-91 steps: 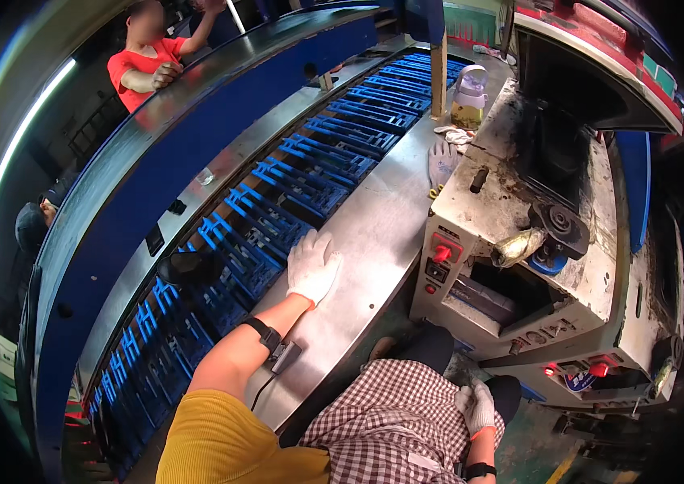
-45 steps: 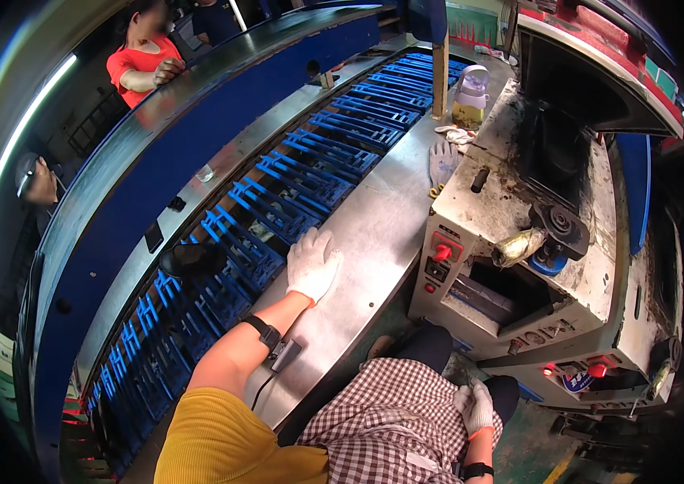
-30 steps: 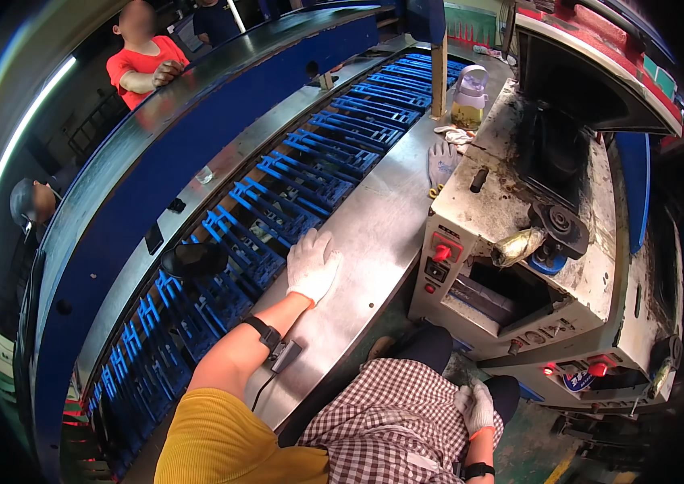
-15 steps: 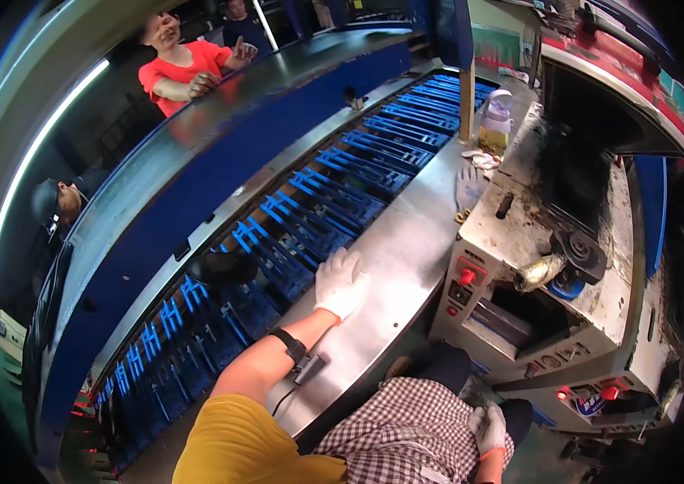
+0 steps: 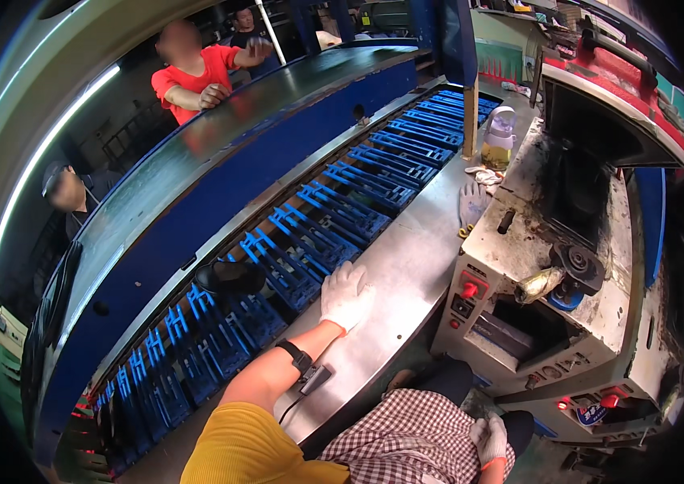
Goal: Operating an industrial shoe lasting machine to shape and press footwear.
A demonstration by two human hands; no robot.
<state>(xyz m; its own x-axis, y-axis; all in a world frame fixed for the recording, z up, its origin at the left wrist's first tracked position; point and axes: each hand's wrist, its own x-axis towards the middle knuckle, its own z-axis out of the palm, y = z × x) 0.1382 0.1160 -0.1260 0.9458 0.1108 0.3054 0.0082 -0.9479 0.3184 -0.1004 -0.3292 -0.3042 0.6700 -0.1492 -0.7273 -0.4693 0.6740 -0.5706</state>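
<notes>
Left hand (image 5: 346, 300), nearer, lies flat on table (image 5: 414, 258), grip spread; blue-barred conveyor (image 5: 319, 242) runs lengthwise leftward. Right hand (image 5: 488, 436): grip, I can't tell.

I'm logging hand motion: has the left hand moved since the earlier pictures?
No: the left hand rests at about the same spot, judged against the small hole in the steel ledge.
</notes>
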